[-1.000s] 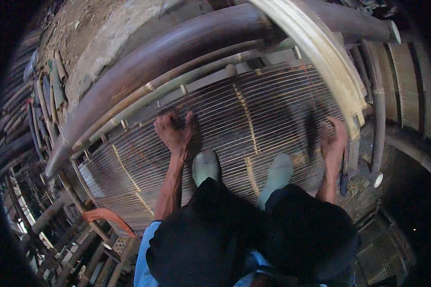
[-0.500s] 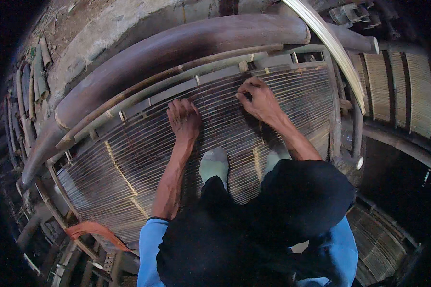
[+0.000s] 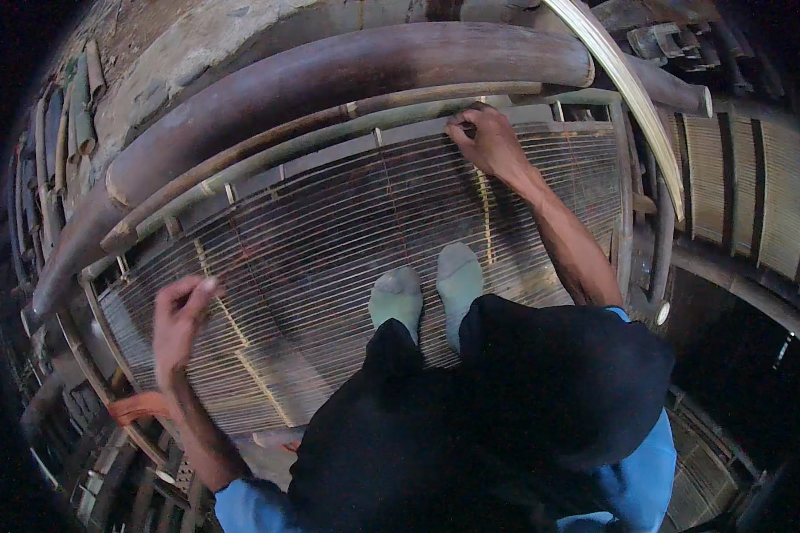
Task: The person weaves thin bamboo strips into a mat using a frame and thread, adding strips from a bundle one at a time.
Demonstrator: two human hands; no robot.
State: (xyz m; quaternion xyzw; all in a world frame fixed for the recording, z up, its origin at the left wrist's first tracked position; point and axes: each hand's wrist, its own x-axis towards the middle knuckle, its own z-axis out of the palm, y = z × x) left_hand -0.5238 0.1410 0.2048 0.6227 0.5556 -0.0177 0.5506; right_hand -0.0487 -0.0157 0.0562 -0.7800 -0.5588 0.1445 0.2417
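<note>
A mat of thin parallel slats (image 3: 329, 231) lies before me, crossed by cords and pale yellow binding lines. My right hand (image 3: 491, 142) is at its far edge, thumb and forefinger curled together in a pinch. What they hold, if anything, is too small to make out. Off to the left, my left hand (image 3: 180, 315) hovers over the mat beside a yellow binding line (image 3: 231, 324). Motion smears its fingers; the thumb points right, close to the forefinger. My two feet in pale green-grey socks (image 3: 396, 298) rest on the slats.
Beyond the mat runs a thick brown bamboo pole (image 3: 356, 75), with thinner poles (image 3: 311, 133) alongside. A pale split strip (image 3: 627, 84) slants across at the right. Slatted panels (image 3: 747, 178) stand farther right. Orange cloth (image 3: 138, 407) wraps the frame at the left.
My left hand has swung from the mat's far middle out to the left and nearer to me. My right hand stays by the far edge, slightly farther out. My right foot shows more fully.
</note>
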